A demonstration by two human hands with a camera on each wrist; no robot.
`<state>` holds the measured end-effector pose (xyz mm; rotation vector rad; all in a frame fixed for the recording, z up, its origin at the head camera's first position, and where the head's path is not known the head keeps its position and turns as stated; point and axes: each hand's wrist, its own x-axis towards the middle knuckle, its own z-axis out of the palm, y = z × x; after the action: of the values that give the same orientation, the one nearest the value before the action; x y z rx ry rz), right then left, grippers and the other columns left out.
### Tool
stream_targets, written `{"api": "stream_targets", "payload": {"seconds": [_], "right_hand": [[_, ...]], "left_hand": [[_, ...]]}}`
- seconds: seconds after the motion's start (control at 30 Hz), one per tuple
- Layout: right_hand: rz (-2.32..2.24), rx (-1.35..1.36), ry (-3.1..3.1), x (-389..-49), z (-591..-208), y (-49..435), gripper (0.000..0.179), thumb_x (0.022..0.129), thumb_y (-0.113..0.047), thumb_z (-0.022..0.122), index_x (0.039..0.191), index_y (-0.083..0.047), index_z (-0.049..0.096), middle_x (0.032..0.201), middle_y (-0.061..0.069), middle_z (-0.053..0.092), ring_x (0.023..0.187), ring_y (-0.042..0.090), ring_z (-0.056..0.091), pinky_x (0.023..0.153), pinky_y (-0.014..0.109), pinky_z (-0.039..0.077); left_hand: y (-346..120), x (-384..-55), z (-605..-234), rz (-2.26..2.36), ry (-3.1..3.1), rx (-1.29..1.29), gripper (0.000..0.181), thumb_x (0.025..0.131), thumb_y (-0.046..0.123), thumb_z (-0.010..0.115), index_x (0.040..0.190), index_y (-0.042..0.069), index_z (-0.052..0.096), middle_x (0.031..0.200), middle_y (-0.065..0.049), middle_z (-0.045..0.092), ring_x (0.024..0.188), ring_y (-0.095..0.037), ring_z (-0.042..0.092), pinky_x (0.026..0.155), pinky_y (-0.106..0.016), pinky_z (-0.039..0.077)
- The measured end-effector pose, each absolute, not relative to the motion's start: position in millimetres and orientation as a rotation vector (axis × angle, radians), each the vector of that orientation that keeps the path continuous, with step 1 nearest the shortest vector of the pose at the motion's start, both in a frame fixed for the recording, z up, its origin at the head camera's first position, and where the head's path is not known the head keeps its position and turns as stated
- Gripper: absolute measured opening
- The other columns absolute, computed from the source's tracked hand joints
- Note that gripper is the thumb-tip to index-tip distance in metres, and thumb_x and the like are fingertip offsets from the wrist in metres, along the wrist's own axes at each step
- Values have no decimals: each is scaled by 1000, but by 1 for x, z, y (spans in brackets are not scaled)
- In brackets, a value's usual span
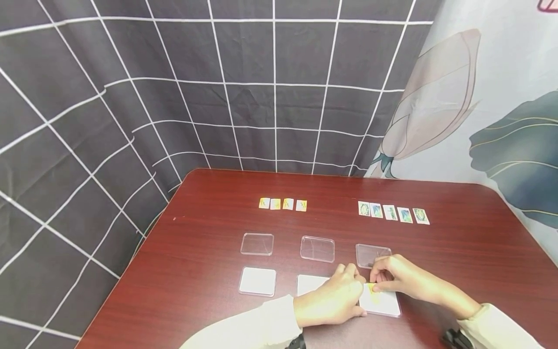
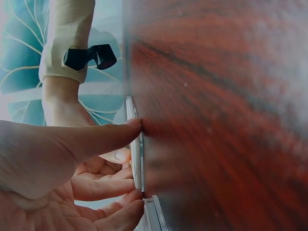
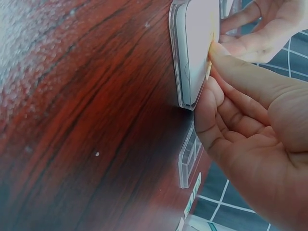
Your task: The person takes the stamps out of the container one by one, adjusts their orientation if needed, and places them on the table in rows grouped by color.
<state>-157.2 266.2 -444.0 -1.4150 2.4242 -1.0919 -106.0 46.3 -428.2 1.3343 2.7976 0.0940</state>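
My right hand (image 1: 403,275) pinches a small yellow stamp (image 1: 374,294) between thumb and fingers. The stamp lies against the white insert (image 1: 388,307) of the rightmost clear plastic case, close to its far edge. My left hand (image 1: 329,299) holds that case by its left side; in the left wrist view the thumb (image 2: 108,137) lies along one end of the case, with other fingers bent at its edge. From the right wrist view, the case (image 3: 182,53) shows a clear rim around the white insert. The stamp is partly hidden by the right thumb.
Two more white-filled cases, left (image 1: 257,281) and middle (image 1: 310,282), sit in the same row. Behind them lie three clear lids (image 1: 257,244). Farther back are several yellow stamps (image 1: 287,203) and several green-blue stamps (image 1: 390,212) on the red-brown table (image 1: 196,300).
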Motion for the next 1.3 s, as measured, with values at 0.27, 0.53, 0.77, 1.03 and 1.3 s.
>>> {"api": "stream_targets", "payload": {"seconds": [0.27, 0.53, 0.77, 1.03, 1.3], "right_hand": [[-1088, -1389, 2446, -156, -443, 266, 16, 80, -8, 80, 82, -17, 67, 73, -15, 53, 68, -3, 47, 53, 19, 42], [-1110, -1384, 2458, -156, -445, 266, 18, 78, -8, 82, 80, -18, 67, 71, -14, 53, 66, -3, 47, 52, 18, 41], [-1132, -1370, 2463, -156, -444, 267, 19, 76, -7, 83, 78, -18, 67, 69, -14, 54, 64, -5, 46, 50, 18, 41], [-1135, -1358, 2450, -157, -440, 266, 20, 76, -4, 82, 79, -17, 67, 69, -14, 55, 64, -6, 46, 50, 19, 42], [-1139, -1383, 2402, -161, -441, 269, 18, 79, -1, 78, 82, -16, 67, 75, -15, 59, 69, -5, 48, 53, 20, 44]], "left_hand": [[47, -105, -428, 56, 2814, 1321, 31, 83, 51, 76, 92, 22, 68, 99, 11, 59, 99, -5, 43, 84, -20, 31], [47, -105, -429, 78, 2817, 1306, 31, 83, 50, 76, 91, 22, 67, 99, 11, 58, 99, -5, 43, 83, -19, 31], [47, -105, -429, 85, 2815, 1310, 29, 83, 50, 76, 83, 23, 65, 97, 12, 58, 99, -4, 42, 83, -19, 30], [47, -105, -428, 69, 2819, 1321, 29, 83, 50, 76, 81, 23, 65, 97, 12, 58, 99, -5, 42, 82, -20, 30], [47, -105, -428, 56, 2816, 1343, 32, 83, 50, 75, 73, 23, 63, 97, 13, 59, 99, -5, 42, 83, -20, 30]]}}
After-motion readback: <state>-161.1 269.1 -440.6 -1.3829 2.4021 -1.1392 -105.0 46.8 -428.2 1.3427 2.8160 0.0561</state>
